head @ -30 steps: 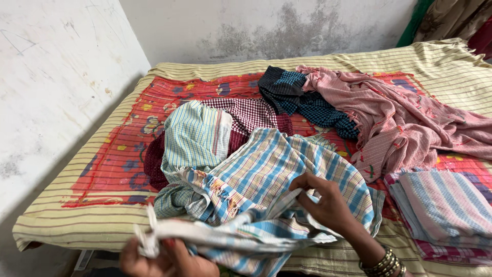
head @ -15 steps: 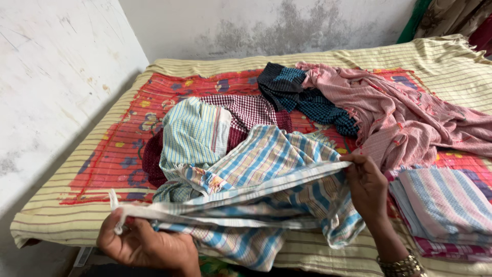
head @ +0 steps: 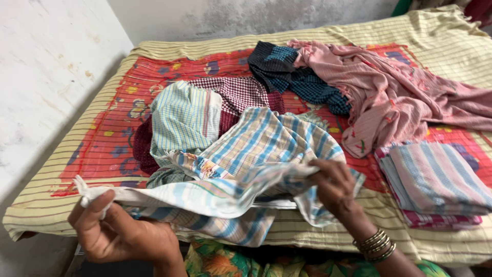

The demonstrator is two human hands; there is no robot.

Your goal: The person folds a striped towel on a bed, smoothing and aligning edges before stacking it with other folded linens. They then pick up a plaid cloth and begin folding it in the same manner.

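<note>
Lowered now, both hands' fingers pinch the soft blue-striped woven cloth point(head: 256, 149), left hand point(head: 120, 231), right hand point(head: 333, 184).

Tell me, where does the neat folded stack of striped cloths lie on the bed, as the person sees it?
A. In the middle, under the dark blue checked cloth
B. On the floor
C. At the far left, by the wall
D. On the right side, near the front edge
D: the folded stack of striped cloths lies on the right side of the bed, past the right hand that holds the blue checked cloth.
</note>
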